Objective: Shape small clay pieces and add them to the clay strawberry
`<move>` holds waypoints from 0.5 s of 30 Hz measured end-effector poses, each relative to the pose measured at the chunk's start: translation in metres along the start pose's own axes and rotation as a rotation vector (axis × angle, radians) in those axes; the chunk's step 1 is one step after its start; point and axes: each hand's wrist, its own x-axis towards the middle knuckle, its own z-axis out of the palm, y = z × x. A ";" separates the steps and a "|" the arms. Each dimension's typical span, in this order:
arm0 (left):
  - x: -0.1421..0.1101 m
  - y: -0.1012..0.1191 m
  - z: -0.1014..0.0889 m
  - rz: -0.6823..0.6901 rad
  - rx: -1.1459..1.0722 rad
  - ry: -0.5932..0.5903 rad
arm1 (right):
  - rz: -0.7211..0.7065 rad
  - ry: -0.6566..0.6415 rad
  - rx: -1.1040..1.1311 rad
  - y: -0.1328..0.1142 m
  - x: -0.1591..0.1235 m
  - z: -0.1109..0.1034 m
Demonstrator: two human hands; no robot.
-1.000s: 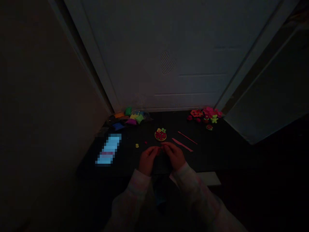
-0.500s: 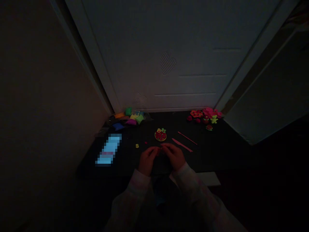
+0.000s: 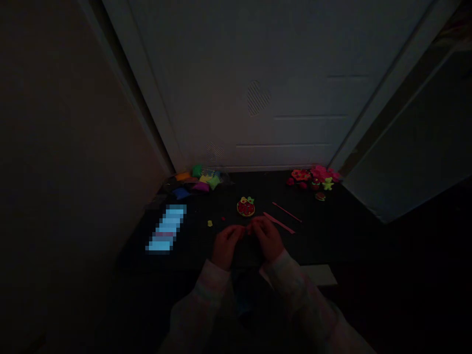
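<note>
Close together over the near side of the dark table, my left hand (image 3: 225, 242) and my right hand (image 3: 268, 237) have their fingers pinched. Whatever lies between the fingertips is too small and dark to make out. Just beyond them is a round red clay piece (image 3: 245, 208) with a yellowish rim and small yellow and green flower shapes at its top. A pink plastic clay knife (image 3: 279, 223) lies to the right of my right hand, with a thin pink stick tool (image 3: 286, 212) behind it. Left of the round piece are a tiny red bit (image 3: 223, 219) and a small yellow lump (image 3: 210, 223).
A blurred-out glowing screen (image 3: 166, 229) lies on the left. Colourful clay packets (image 3: 201, 187) are heaped at the back left. Several small figures, among them a yellow-green bear (image 3: 328, 184) and pink flowers (image 3: 322, 173), stand at the back right. A white panel (image 3: 254, 132) rises behind the table (image 3: 332, 231).
The fingers of my right hand have shifted slightly and look more curled. My left hand stays nearly where it was. The objects on the table have not moved.
</note>
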 end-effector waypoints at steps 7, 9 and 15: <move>0.001 -0.003 0.000 -0.005 -0.011 0.012 | 0.049 -0.049 -0.048 0.000 -0.001 0.001; 0.002 -0.003 -0.001 -0.003 -0.015 0.013 | 0.045 -0.057 -0.061 -0.001 -0.001 0.001; 0.002 -0.005 0.000 -0.003 -0.028 0.019 | 0.031 -0.035 -0.109 -0.001 0.000 -0.001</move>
